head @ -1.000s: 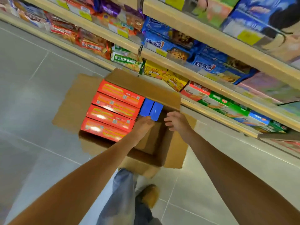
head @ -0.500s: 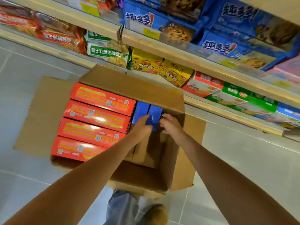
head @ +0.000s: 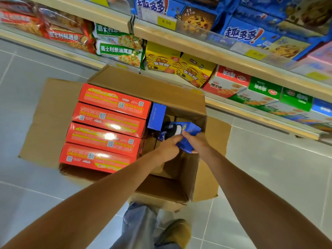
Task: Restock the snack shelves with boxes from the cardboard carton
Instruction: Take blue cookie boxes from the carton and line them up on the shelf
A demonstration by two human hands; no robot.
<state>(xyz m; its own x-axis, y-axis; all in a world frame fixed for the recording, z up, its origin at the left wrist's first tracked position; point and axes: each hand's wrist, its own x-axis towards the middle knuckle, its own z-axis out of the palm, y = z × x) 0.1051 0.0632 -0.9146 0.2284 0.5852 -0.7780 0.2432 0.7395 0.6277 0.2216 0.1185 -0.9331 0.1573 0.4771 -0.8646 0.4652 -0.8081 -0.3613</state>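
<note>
The left hand (head: 168,148) and right hand (head: 196,141) have curled round one blue box (head: 190,129) and tipped it up from the right side of the carton (head: 213,159), so it looks ready for the shelves (head: 179,35).

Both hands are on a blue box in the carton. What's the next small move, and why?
Probably lift the blue box clear of the carton toward the shelves: left hand and right hand both grip it, and it is tilted over the carton's open side.

Bright, even light from above. White glare spots sit on the red boxes (head: 107,126). The shelves (head: 197,49) bend and blur toward the edges; the carton (head: 53,108) is shadowed inside.
</note>
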